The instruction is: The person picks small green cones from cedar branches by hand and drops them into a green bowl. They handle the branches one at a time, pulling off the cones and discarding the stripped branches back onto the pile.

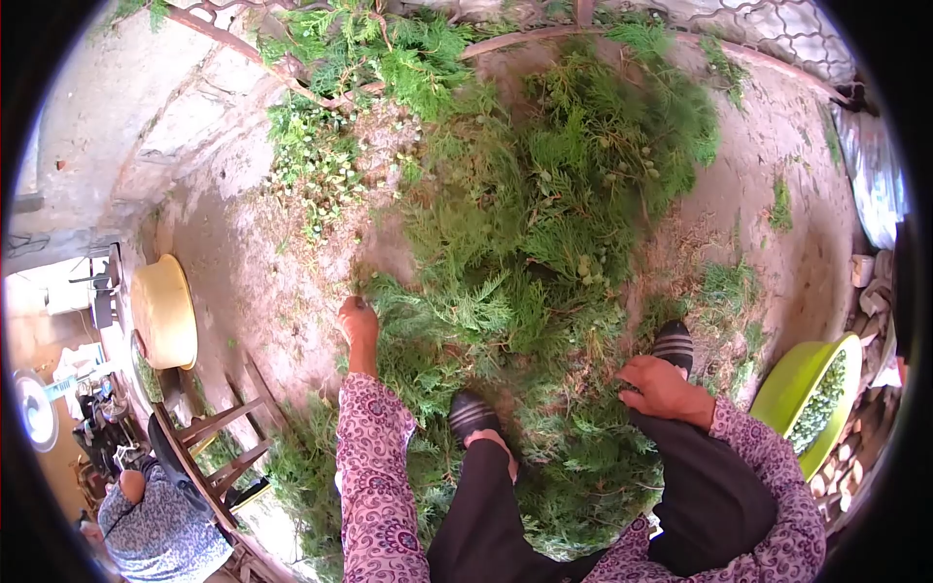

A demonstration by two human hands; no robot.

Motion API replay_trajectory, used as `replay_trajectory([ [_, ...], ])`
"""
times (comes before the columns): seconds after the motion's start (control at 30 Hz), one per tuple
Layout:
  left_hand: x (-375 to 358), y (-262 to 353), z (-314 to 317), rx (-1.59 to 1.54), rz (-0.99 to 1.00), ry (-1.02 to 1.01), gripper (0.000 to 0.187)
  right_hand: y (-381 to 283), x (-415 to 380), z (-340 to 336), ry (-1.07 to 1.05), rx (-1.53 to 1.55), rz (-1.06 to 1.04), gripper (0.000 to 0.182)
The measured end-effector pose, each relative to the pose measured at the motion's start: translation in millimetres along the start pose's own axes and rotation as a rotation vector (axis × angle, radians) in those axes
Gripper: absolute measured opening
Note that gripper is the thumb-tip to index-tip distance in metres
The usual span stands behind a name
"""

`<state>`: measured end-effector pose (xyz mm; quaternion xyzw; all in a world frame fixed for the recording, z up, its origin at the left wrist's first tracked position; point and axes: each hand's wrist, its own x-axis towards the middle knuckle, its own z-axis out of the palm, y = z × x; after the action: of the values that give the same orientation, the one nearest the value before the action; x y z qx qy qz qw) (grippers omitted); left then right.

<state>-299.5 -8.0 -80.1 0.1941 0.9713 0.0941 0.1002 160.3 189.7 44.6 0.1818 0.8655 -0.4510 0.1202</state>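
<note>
My left hand (359, 323) reaches forward with its fingers closed, at the left edge of a big heap of green conifer branches (544, 223). Feathery sprigs lie right beside it; what it pinches, if anything, is too small to make out. Over my right knee, close to my shoe, is my right hand (669, 391), its fingers curled together and pointing left. Whatever may be inside those fingers is hidden. More cut sprigs (593, 457) cover the ground between and around my feet.
A lime-green basin (777, 389) holding small green pieces tilts at the right, near chopped firewood (855, 447). To the left are a yellow tub (163, 313), a wooden chair (228, 437) and another seated person (160, 530). A metal frame (525, 41) curves along the back.
</note>
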Motion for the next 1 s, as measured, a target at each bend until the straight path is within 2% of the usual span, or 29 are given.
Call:
replay_trajectory([
  [0.13,1,-1,-1,-0.111,-0.022,0.042,0.022,0,3,-2,0.001,0.021,-0.012,0.026],
  [0.2,11,3,-7,-0.267,-0.065,0.144,0.024,-2,4,-5,-0.005,0.033,-0.017,0.026],
  [0.27,23,-1,-8,-0.279,-0.063,0.172,0.026,-3,6,-6,-0.030,0.017,-0.010,0.026],
  [0.33,32,6,-15,-0.280,-0.098,0.132,0.029,-2,7,-5,-0.045,0.003,-0.003,0.026],
  [0.4,34,15,-17,-0.198,-0.130,-0.004,0.034,1,8,-3,-0.070,-0.016,0.008,0.026],
  [0.47,28,21,-17,-0.203,-0.017,-0.020,0.033,1,10,-4,-0.057,-0.009,0.005,0.026],
  [0.57,38,6,4,-0.087,0.062,-0.058,0.028,-1,11,-5,-0.050,-0.005,-0.004,0.026],
  [0.67,28,16,8,-0.012,0.131,0.026,0.025,-2,10,-4,-0.044,0.005,-0.015,0.026],
  [0.73,21,23,3,0.010,0.136,0.002,0.025,-1,7,-1,-0.038,0.022,-0.020,0.026],
  [0.8,11,31,-7,-0.161,0.016,-0.120,0.021,1,5,0,-0.033,0.015,-0.010,0.026],
  [0.83,8,32,-10,-0.161,0.016,-0.120,0.021,1,4,0,-0.032,0.015,-0.009,0.026],
  [0.9,1,27,-16,-0.921,-0.407,-0.156,0.015,1,2,0,-0.032,0.005,-0.011,0.026],
  [0.93,5,10,-15,-0.920,-0.407,-0.157,0.015,1,1,0,-0.032,0.005,-0.010,0.026],
  [0.97,15,-17,-10,-1.230,-0.424,-0.256,0.014,1,0,0,-0.028,0.007,-0.008,0.026],
  [1.0,16,-17,-20,-1.538,-0.436,-0.357,0.014,0,0,0,-0.023,0.009,-0.007,0.026],
])
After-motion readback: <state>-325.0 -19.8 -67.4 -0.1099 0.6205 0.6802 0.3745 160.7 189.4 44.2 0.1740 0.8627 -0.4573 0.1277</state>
